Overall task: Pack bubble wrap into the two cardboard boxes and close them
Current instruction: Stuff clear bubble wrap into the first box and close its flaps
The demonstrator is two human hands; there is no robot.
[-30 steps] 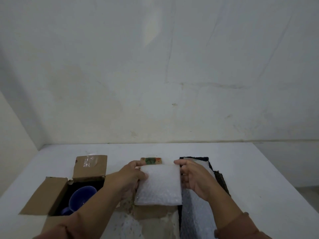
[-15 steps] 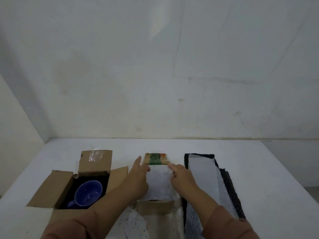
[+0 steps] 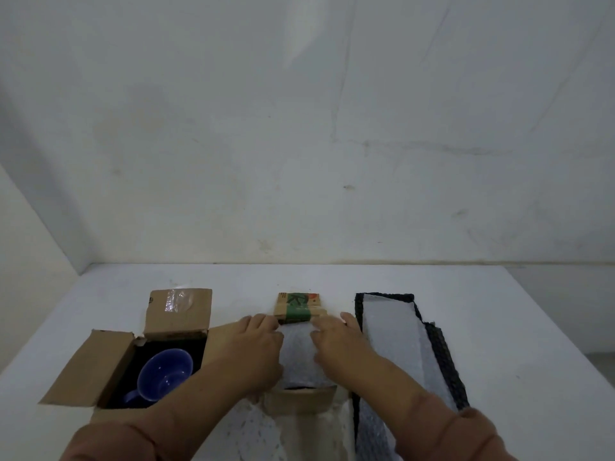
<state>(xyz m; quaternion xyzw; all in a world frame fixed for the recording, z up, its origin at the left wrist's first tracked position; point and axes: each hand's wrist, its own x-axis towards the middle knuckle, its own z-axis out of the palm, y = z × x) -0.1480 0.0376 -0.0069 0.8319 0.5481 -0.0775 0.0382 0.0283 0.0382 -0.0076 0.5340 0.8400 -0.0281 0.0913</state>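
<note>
Two open cardboard boxes stand on a white table. The left box has its flaps spread and holds a blue mug. In the middle box, whose far flap bears a green print, lies a folded sheet of white bubble wrap. My left hand presses down on the sheet's left side and my right hand presses on its right side, fingers laid flat. The hands and the sheet hide the inside of the middle box.
A long strip of white bubble wrap on a black netted sheet lies to the right of the middle box. More bubble wrap lies at the near edge below the boxes. A bare wall rises behind the table.
Both hands have lowered the folded bubble wrap from above the middle box down into it. They went from holding its edges to pressing on it.
</note>
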